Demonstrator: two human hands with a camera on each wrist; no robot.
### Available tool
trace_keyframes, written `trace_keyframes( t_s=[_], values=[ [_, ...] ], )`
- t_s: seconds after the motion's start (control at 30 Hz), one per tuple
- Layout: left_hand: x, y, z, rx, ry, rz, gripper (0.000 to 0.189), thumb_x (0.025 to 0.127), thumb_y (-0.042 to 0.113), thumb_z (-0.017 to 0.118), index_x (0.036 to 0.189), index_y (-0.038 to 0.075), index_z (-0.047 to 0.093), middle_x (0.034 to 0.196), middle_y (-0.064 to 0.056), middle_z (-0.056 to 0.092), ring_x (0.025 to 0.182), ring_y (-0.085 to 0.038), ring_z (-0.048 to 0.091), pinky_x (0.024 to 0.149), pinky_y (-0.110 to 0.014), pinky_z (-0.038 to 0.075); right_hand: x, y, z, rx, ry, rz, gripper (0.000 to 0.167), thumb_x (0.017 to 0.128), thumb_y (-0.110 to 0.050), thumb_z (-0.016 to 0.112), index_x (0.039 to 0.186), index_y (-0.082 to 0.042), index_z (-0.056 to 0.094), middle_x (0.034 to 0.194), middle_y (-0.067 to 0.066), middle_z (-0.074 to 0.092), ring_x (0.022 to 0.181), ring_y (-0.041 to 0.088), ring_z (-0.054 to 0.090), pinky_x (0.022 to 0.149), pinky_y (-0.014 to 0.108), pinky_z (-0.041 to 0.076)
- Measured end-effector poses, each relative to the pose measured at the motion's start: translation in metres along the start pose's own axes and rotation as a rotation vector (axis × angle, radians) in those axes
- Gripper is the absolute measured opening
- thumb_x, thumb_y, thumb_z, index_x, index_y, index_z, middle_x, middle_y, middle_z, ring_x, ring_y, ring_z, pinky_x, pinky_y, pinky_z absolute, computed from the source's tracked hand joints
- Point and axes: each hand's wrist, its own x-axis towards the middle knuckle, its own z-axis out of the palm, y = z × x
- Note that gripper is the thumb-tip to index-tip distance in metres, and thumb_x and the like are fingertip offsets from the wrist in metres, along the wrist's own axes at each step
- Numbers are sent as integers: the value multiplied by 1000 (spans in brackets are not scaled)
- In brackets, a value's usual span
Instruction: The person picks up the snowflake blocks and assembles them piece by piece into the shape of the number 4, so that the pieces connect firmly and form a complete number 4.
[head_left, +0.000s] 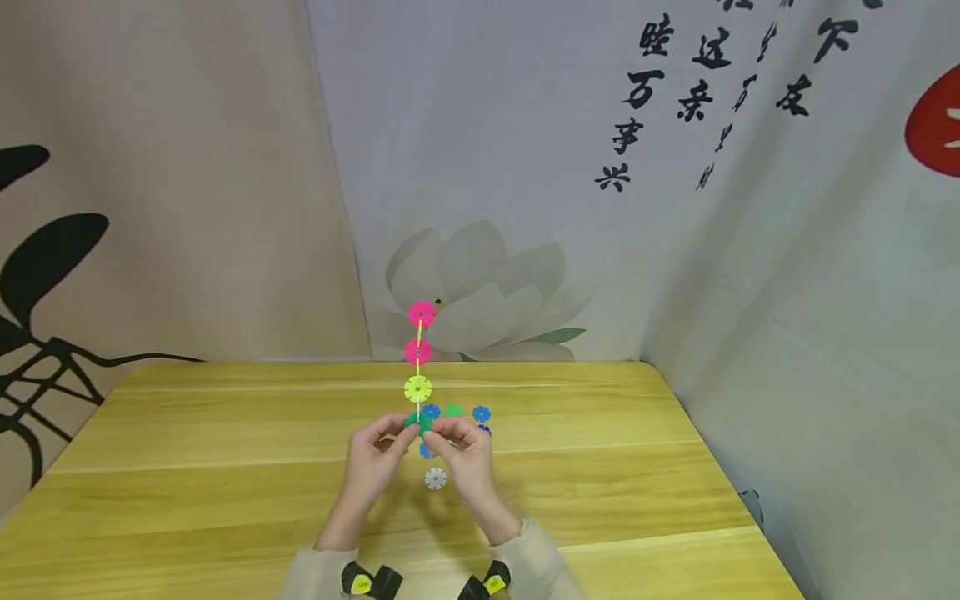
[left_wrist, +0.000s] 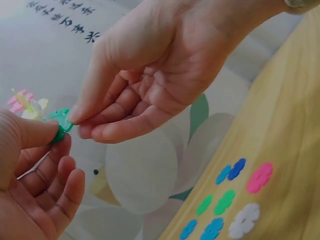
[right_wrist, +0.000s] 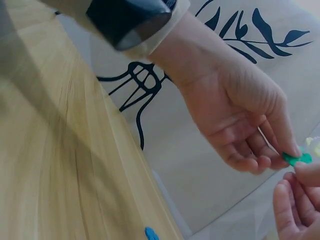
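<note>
In front of me both hands hold up a chain of flower-shaped slotted plastic discs. Its lower end is a green disc [head_left: 418,423]. My left hand [head_left: 372,457] pinches that green disc from the left between thumb and fingers. From the other side my right hand [head_left: 467,458] pinches its edge with thumb and forefinger. Above it rise a yellow disc [head_left: 417,388], a pink disc [head_left: 417,352] and a second pink disc [head_left: 422,313], with thin edge-on discs between them. In the left wrist view a darker green part [left_wrist: 58,135] shows under the left thumb.
Loose discs lie on the wooden table [head_left: 225,467] beneath and beyond my hands: a white disc [head_left: 436,478], several blue ones [head_left: 482,413], a green one [head_left: 453,411] and a pink disc [left_wrist: 260,177]. A printed cloth wall [head_left: 480,167] stands behind the table.
</note>
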Motion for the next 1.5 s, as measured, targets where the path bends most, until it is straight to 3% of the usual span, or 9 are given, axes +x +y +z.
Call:
trace_keyframes(
  t_s=[0.13, 0.23, 0.43, 0.67, 0.83, 1.07, 1.3, 1.5],
  values=[
    [0, 3, -6, -27, -2, -20, 8, 87, 0, 64, 90, -8, 65, 77, -11, 65, 62, -6, 57, 55, -19, 53, 1, 6, -12, -110, -35, 28, 13, 82, 6, 66, 90, 15, 61, 86, 18, 65, 73, 7, 58, 64, 20, 55],
    [2, 4, -12, -45, -8, -35, 8, 88, -2, 62, 91, -9, 64, 76, -12, 65, 61, -9, 61, 56, -21, 55, 3, 13, -26, -254, -46, 60, 14, 80, 4, 68, 92, 11, 64, 88, 22, 65, 74, 9, 58, 65, 19, 53],
    [2, 4, -21, -28, -15, -66, 8, 88, -2, 62, 93, -8, 65, 79, -19, 67, 64, -15, 66, 58, -21, 56, 6, 27, -52, -563, -116, 127, 20, 73, 6, 72, 92, 9, 67, 87, 21, 65, 74, 15, 58, 64, 20, 52],
    [6, 0, -26, -13, -14, -105, 11, 87, -2, 62, 96, -10, 64, 83, -22, 67, 65, -10, 65, 60, -20, 56, 4, 30, -63, -720, -194, 264, 28, 72, 2, 76, 97, 7, 65, 90, 14, 64, 78, 20, 59, 64, 23, 53],
    [10, -2, -28, -12, 7, -130, 11, 86, -4, 63, 95, -10, 64, 81, -18, 67, 65, -12, 65, 60, -21, 56, 4, 37, -64, -821, -226, 246, 30, 69, -1, 79, 95, 5, 65, 88, 9, 60, 79, 19, 56, 66, 24, 52],
    [13, -7, -30, -46, 23, -118, 10, 85, -6, 64, 94, -11, 63, 83, -24, 67, 63, -10, 66, 60, -25, 58, 9, 37, -62, -908, -293, 154, 21, 66, 0, 80, 79, 2, 63, 75, 4, 57, 67, 13, 53, 59, 23, 51],
    [13, -11, -32, -69, 31, -78, 12, 82, -8, 65, 94, -11, 63, 79, -15, 69, 63, -16, 67, 60, -28, 58, 12, 37, -61, -958, -308, 272, 26, 65, -3, 82, 78, -1, 59, 74, 3, 57, 67, 14, 52, 58, 23, 49],
    [13, -12, -31, -69, 22, -90, 13, 82, -8, 66, 94, -11, 63, 83, -22, 68, 63, -13, 66, 61, -26, 58, 8, 38, -62, -828, -258, 295, 22, 72, 0, 77, 80, -2, 57, 71, 1, 56, 62, 11, 51, 53, 19, 47]
  ],
)
